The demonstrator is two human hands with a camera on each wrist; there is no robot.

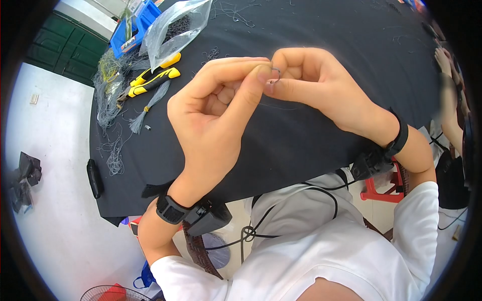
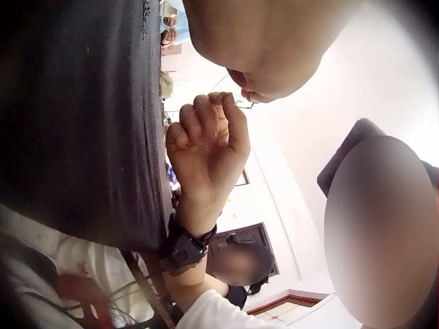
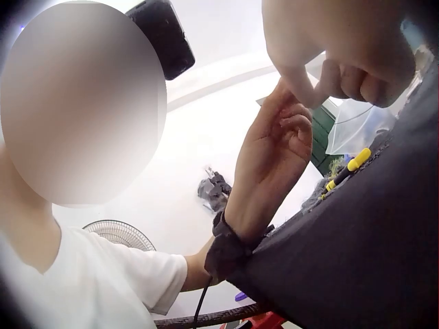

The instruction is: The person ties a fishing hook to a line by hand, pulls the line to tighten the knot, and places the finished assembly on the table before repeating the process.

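Observation:
A small dark hook-like piece (image 1: 275, 75) sits between the fingertips of both hands, held above the black cloth. The left hand (image 1: 216, 113) pinches its end between thumb and forefinger, other fingers curled. Facing it, the right hand (image 1: 329, 88) has thumb and forefinger around the piece's other side; how firmly they grip is hard to tell. In the left wrist view the piece (image 2: 245, 105) shows as a thin bent line beside the right hand (image 2: 209, 147). The right wrist view shows the left hand (image 3: 274, 147), with the piece hidden.
Yellow-black pliers (image 1: 153, 83), a tied grey thread bundle (image 1: 145, 111) and tangled threads (image 1: 108, 95) lie on the black-covered table (image 1: 301, 145) at left. Behind them are a clear plastic bag (image 1: 173, 35) and a blue bin (image 1: 135, 30). Another person's arm (image 1: 449, 105) is at far right.

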